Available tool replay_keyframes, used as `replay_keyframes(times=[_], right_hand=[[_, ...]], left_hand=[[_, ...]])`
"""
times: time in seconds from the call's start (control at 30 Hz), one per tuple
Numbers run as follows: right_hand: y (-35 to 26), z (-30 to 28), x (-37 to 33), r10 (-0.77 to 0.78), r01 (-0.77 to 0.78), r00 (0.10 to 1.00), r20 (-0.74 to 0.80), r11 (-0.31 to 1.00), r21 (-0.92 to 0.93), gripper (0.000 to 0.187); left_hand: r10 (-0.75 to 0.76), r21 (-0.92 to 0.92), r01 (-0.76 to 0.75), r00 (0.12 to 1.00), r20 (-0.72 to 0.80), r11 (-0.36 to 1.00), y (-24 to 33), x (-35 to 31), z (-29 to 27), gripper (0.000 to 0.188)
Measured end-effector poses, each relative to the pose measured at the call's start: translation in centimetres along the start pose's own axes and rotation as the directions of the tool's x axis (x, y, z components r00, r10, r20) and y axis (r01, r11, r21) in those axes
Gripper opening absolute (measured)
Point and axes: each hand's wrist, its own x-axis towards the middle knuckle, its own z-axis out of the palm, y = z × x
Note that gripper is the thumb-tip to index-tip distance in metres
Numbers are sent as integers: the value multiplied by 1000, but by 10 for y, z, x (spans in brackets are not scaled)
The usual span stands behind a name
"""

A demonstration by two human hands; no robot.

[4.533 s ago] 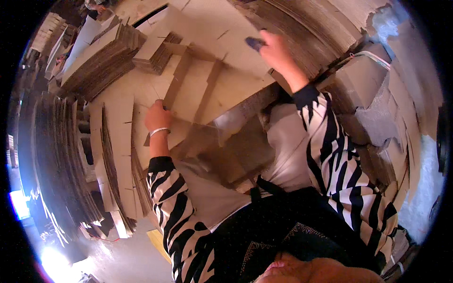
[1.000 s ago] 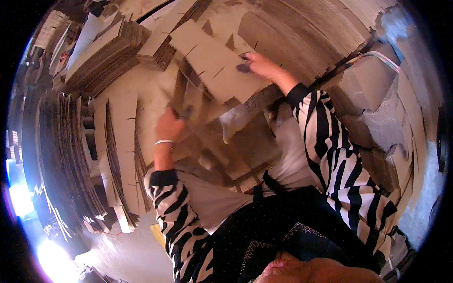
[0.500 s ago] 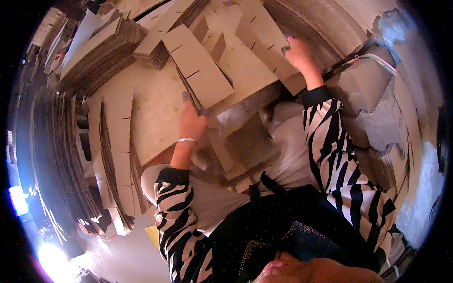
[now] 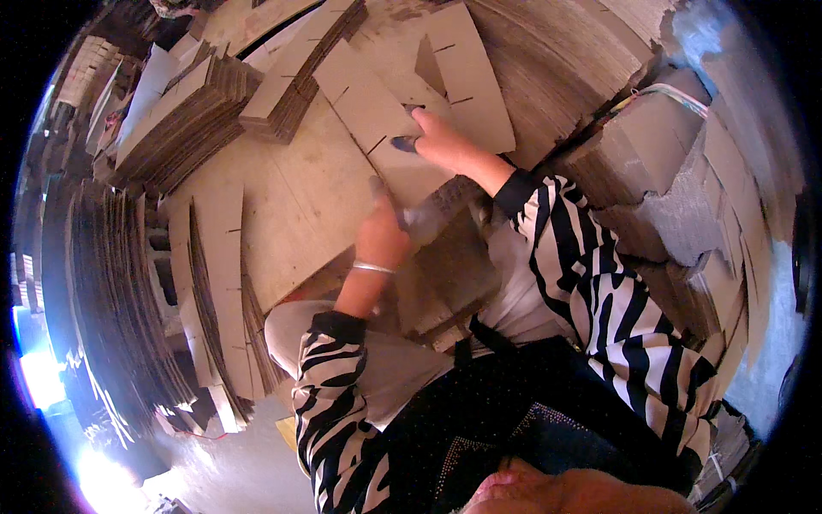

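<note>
A slotted cardboard strip (image 4: 364, 107) lies slanting across the wooden worktop (image 4: 282, 197) in front of me. My right hand (image 4: 447, 147) is over its right side, thumb and forefinger apart; dark coverings show on the fingertips. My left hand (image 4: 383, 236) is at the strip's near corner, by the worktop's front edge. Its fingers are smeared by motion, so whether they grip the cardboard is unclear. Just beyond my right hand lies another slotted cardboard piece (image 4: 475, 77), with a narrow upright flap beside it.
Stacks of cut cardboard (image 4: 184, 111) and slotted strips (image 4: 300, 77) occupy the worktop's far left. Tall cardboard bundles (image 4: 111, 291) stand at the left, with loose strips (image 4: 224, 283) nearer. Large brown sheets (image 4: 565, 60) and a strapped pile (image 4: 642, 154) are at the right.
My right hand has left the right-hand cardboard piece and come left onto the middle strip. My left hand has shifted right and nearer to me. The upright flaps between the pieces look different.
</note>
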Motion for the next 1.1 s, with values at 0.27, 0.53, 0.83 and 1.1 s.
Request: replay_keyframes(times=[0.27, 0.53, 0.83, 1.1], right_hand=[[8, -60, 30, -67, 105, 980, -187, 974, 202, 34], [4, -36, 14, -182, 144, 973, -145, 960, -239, 45], [-5, -13, -10, -133, 223, 974, 186, 723, -654, 39], [-16, 5, -20, -57, 312, 917, 394, 717, -624, 46]], left_hand=[[-57, -811, 14, 998, -24, 586, -56, -13, -47, 60], [-315, -663, -178, 772, -552, 727, -135, -165, -205, 48], [-18, 577, 468, 787, -617, 669, -238, -215, -252, 43], [-350, 407, 542, 818, -457, 735, -345, -259, -196, 52]])
